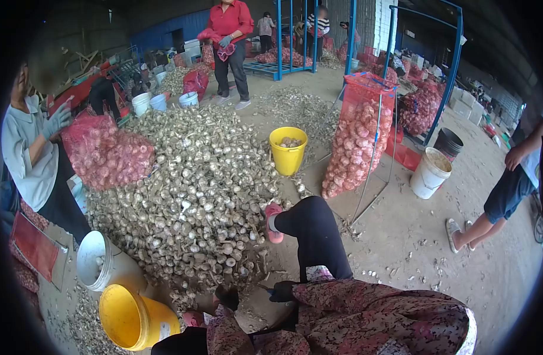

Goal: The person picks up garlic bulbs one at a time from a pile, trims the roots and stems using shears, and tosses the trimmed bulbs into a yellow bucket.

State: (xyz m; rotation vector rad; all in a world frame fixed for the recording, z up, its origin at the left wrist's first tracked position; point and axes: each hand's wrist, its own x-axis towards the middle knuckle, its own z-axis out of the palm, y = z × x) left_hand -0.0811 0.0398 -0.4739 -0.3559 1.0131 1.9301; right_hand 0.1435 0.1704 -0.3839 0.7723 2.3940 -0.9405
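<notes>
My left hand (227,296), in a dark glove, is low at the near edge of a large garlic pile (194,177). Its fingers are too dark to make out, and so is anything in them. To its right, my right hand (281,291), also dark-gloved, is closed round a small dark tool (265,287) that points left toward the pile. The two hands are apart, with bare floor between them. Loose bulbs lie just beyond my left hand.
A yellow bucket (125,318) and a white bucket (109,263) stand at left; another yellow bucket (288,151) is beyond the pile. A full red net bag (360,136) stands in a frame. A co-worker (35,148) handles a net bag at left. Another person (508,183) is at right.
</notes>
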